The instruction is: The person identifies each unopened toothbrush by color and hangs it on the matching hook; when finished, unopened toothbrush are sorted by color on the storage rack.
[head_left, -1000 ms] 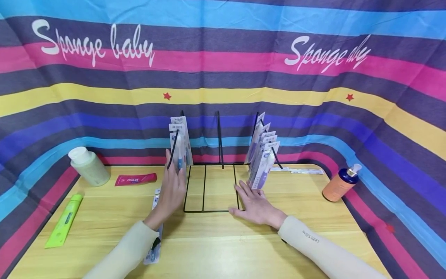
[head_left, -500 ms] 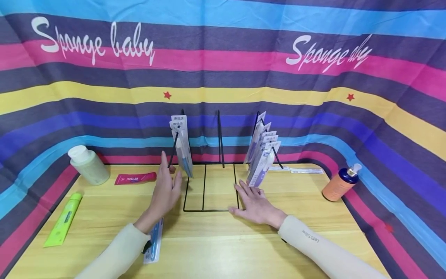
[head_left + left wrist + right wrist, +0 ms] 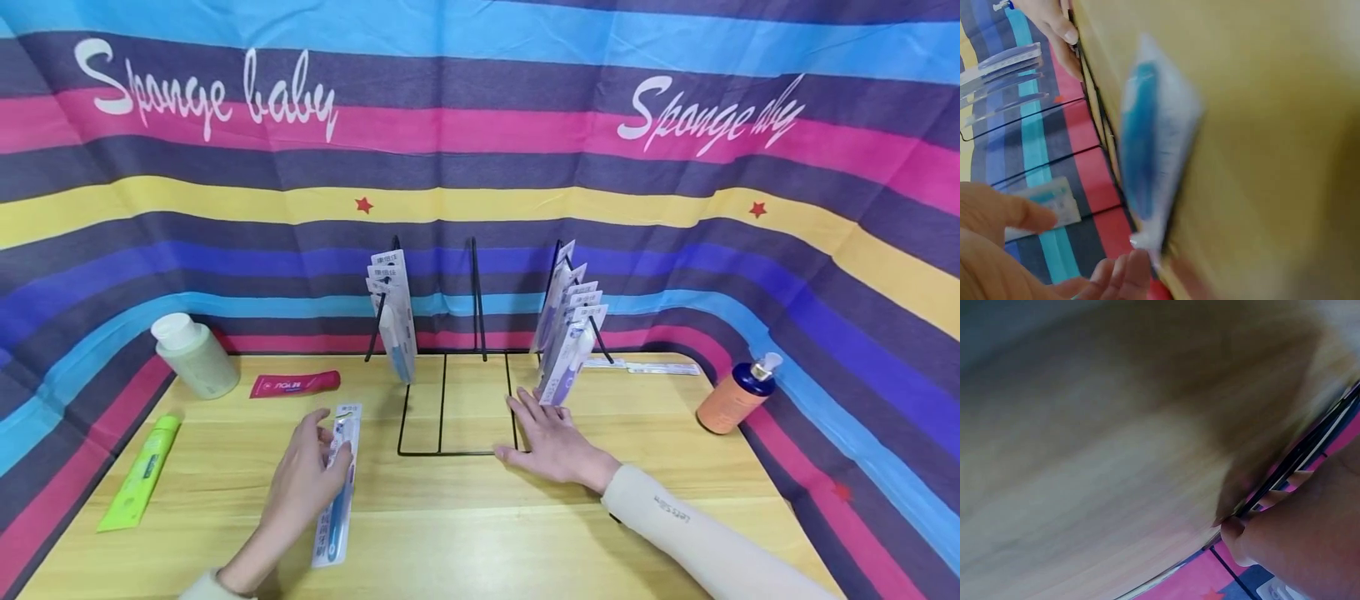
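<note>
A packaged toothbrush [image 3: 339,508], blue in a clear-and-white blister pack, lies on the table at front left. My left hand [image 3: 303,471] is above its upper part, fingers bent loosely and thumb apart from them. In the left wrist view a gap separates thumb and fingers, and the pack is blurred. My right hand [image 3: 551,437] rests on the right side of the black wire rack [image 3: 457,454], fingers spread. More toothbrush packs hang on the rack: blue ones [image 3: 396,333] on the left hook, purple ones [image 3: 566,350] on the right hook.
At left stand or lie a pale bottle with a white cap [image 3: 197,358], a pink tube [image 3: 292,383] and a green tube [image 3: 141,475]. An orange pump bottle [image 3: 731,400] is at right. Flat packs [image 3: 660,368] lie behind the rack's right side. A striped cloth [image 3: 510,129] encloses the table.
My left hand has let go of the toothbrush pack on the left hook and moved back toward the front left, above the pack on the table. My right hand has stayed put.
</note>
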`<action>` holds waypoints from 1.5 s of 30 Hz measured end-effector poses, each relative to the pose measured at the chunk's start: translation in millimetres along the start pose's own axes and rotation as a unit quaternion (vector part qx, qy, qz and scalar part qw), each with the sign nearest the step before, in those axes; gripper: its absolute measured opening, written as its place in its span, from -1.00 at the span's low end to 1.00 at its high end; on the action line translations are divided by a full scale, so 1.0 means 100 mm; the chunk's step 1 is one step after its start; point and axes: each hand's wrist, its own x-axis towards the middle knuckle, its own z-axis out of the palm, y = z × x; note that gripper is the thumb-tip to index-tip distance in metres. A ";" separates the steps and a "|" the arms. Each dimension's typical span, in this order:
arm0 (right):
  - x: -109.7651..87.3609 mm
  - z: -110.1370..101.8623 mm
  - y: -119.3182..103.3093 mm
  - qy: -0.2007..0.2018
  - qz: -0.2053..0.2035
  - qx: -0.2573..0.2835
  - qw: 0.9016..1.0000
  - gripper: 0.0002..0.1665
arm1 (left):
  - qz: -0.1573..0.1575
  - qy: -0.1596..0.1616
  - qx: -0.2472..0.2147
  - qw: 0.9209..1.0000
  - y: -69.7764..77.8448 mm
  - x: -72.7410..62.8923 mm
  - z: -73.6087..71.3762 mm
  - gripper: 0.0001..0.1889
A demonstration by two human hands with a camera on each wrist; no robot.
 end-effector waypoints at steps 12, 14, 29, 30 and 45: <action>-0.01 0.01 0.02 0.005 -0.004 -0.007 1.000 0.19 | -0.070 -0.090 0.081 0.990 -0.29 -0.14 -0.05 -0.12; -0.01 0.01 0.02 0.005 -0.004 -0.007 1.000 0.19 | -0.073 -0.094 0.075 0.990 -0.27 -0.15 -0.03 -0.12; -0.01 0.01 0.01 0.017 -0.013 0.002 1.000 0.16 | -0.129 -0.107 -0.126 0.978 -0.28 -0.18 0.01 -0.51; -0.02 0.01 0.00 0.016 -0.013 0.000 1.000 0.16 | -0.134 -0.102 -0.143 0.975 -0.28 -0.19 0.01 -0.50; -0.02 0.02 0.01 0.009 -0.006 -0.005 1.000 0.18 | -0.077 -0.003 -0.333 0.940 -0.06 -0.40 -0.07 -0.59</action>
